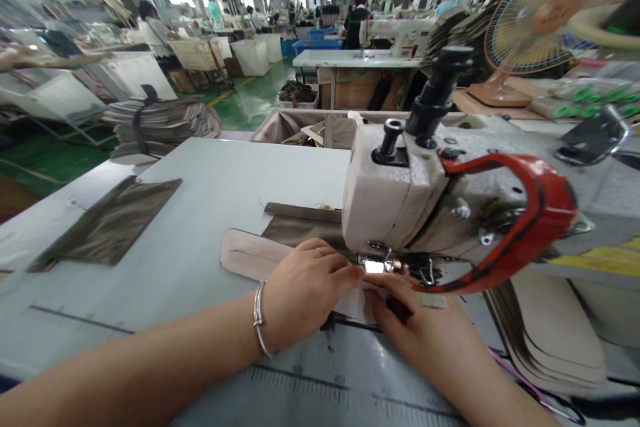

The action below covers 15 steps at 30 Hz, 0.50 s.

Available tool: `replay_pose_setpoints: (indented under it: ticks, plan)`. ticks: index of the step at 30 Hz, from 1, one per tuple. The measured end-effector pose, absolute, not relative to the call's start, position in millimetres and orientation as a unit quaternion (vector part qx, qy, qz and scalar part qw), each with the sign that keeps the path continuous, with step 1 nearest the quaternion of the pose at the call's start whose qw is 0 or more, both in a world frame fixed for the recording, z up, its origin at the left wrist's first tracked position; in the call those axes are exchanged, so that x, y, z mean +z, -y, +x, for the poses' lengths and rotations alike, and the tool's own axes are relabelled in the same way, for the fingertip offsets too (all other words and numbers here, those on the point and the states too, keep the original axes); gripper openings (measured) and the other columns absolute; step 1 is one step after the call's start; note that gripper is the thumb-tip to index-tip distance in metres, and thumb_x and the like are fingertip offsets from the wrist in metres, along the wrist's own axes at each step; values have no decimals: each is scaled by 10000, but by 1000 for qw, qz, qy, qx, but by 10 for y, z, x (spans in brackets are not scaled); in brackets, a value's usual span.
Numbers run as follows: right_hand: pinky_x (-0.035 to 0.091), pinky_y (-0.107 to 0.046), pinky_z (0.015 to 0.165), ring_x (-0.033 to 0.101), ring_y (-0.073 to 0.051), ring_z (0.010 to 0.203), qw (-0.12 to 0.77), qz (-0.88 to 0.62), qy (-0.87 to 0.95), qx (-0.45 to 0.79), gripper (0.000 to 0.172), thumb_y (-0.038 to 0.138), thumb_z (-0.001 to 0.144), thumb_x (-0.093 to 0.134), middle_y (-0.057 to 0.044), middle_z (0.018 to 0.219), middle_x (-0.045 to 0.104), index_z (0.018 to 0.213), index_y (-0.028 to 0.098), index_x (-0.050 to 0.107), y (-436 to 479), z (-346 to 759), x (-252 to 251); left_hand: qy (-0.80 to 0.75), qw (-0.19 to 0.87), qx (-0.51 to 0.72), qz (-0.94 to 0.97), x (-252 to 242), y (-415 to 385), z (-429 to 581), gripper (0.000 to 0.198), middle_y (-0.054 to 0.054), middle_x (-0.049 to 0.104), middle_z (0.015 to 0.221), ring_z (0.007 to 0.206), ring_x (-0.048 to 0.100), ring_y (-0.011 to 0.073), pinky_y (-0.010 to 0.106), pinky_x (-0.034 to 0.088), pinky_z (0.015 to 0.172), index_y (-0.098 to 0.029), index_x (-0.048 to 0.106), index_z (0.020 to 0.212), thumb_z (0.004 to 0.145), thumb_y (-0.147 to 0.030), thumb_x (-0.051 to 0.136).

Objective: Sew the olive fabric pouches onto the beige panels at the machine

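Note:
A pale pink, round-ended fabric panel (255, 250) lies on the sewing machine table, running under my left hand toward the needle area. My left hand (313, 287), a bracelet on its wrist, has its fingers bent and pressed together on the panel just in front of the presser foot (387, 265). Close beside it, my right hand (420, 317) grips the panel's near edge between thumb and fingers. Its other fingers are partly hidden under the red guard (540, 213) of the sewing machine (385, 193). A dark grey-brown fabric piece (295, 230) lies behind the panel, partly hidden by the machine head.
Another dark fabric piece (115, 220) lies on the table's left. Stacked pale panels (560, 333) rest at right, near purple-handled scissors (525, 380). A fabric-lined bin (280, 127) stands beyond the table, a fan (540, 20) at back right. Other people work farther off.

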State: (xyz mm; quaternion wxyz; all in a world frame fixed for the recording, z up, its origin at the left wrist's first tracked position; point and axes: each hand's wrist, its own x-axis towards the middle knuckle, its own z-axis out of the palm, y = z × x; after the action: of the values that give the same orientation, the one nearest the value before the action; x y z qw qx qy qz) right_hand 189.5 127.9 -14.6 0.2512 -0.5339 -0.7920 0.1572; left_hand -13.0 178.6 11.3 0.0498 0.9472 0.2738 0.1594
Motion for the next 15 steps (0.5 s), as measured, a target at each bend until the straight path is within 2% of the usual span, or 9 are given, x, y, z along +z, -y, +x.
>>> replay_pose_setpoints:
  ticks: [3,6,8,12,15]
  plan:
    - [509,-379,810,616,-211,930,236,-517,802,185,281,250,914,453,1,1039,661,1138,317,608,-1280,1964,-70,-251,14,188,950,124,-1716,-129,109,5,664,864,821,596,171,348,433,832,-170,592,939,939,-228,500]
    - [528,-375,698,634,-223,788,204,-539,800,166,226,334,909,466,-17,903,678,1038,287,646,-1281,2059,-9,-244,3,188,951,118,-1688,-134,122,9,664,849,794,591,166,348,431,829,-178,599,904,939,-235,497]
    - [533,-398,677,640,-243,748,192,-556,796,142,212,322,880,461,-40,829,675,936,248,652,-1282,2095,4,-249,7,178,952,87,-1709,-140,124,10,659,810,761,589,161,344,435,815,-186,605,899,932,-241,499]
    - [531,-477,785,652,-293,891,173,-538,816,124,203,223,822,433,-53,841,683,768,247,626,-1284,2067,-13,-263,32,154,952,9,-1806,-157,146,12,668,886,837,603,154,325,434,867,-211,609,996,942,-262,483]
    - [542,-496,770,658,-300,898,160,-528,827,110,222,204,813,432,-43,885,692,822,265,645,-1283,2026,-32,-252,44,138,957,0,-1887,-182,180,4,663,995,895,596,136,293,430,879,-230,593,1079,947,-245,470]
